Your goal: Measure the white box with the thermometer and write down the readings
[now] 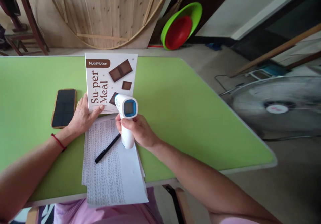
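My left hand [84, 115] grips the lower left corner of a white box [100, 83] with brown chocolate pictures and the words "Su-per Meal"; its thumb lies on the front face. The box stands upright on the green table. In my right hand [140, 128] is a white and blue infrared thermometer [128, 130], fingers wrapped round its handle. Its small grey screen faces me, and its head points at the lower right of the box. Under the thermometer lie handwritten paper sheets [117, 180], with a black pen [107, 148] across them.
A phone [64, 108] in a brown case lies left of the box on the green table [180, 127]. The sheets overhang the front edge. A large fan [276, 108] stands right of the table. Green [197, 13] and red [178, 33] basins lean at the back wall.
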Available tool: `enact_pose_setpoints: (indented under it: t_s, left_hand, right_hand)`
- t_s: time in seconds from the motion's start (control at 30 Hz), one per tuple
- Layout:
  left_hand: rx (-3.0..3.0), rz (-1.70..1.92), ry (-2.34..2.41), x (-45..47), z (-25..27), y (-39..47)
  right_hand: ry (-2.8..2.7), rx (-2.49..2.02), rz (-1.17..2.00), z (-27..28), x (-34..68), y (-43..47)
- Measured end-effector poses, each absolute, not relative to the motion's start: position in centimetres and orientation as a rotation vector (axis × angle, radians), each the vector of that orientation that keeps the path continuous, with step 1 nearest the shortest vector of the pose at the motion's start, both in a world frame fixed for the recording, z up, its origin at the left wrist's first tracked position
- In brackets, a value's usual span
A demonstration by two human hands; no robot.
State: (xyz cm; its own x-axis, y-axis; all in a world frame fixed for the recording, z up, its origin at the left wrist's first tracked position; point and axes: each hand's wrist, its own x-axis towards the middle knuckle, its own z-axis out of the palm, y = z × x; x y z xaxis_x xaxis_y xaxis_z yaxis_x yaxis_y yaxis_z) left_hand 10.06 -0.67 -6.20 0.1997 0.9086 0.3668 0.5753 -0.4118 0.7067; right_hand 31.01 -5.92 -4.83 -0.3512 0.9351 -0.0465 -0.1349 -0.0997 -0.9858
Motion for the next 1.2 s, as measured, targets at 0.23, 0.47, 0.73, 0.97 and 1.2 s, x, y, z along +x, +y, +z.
enact_pose_setpoints:
  t_s: [0.23,0.47,0.73,0.97,1.2]
  left_hand:
    - [1.686,1.113,1.177,9.8,-4.8,-0.8]
    - [1.407,1.143,1.122,9.6,-5.6,-0.5]
    - [1.511,1.296,1.219,9.3,-5.6,-0.2]
    - [1.641,1.291,1.384,9.1,-5.2,-0.1]
    - [1.681,1.246,1.483,9.3,-4.7,-0.4]
  right_hand:
    - [-1.359,-1.048,1.602,-5.1,31.3,-5.4]
    - [-1.339,-1.134,1.296,-4.1,32.3,-6.0]
    - [-1.216,-1.205,0.968,-3.9,34.1,-4.3]
    - [-1.220,-1.208,0.910,-3.1,34.1,-4.2]
    - [-1.230,-1.255,0.944,-2.1,34.1,-4.3]
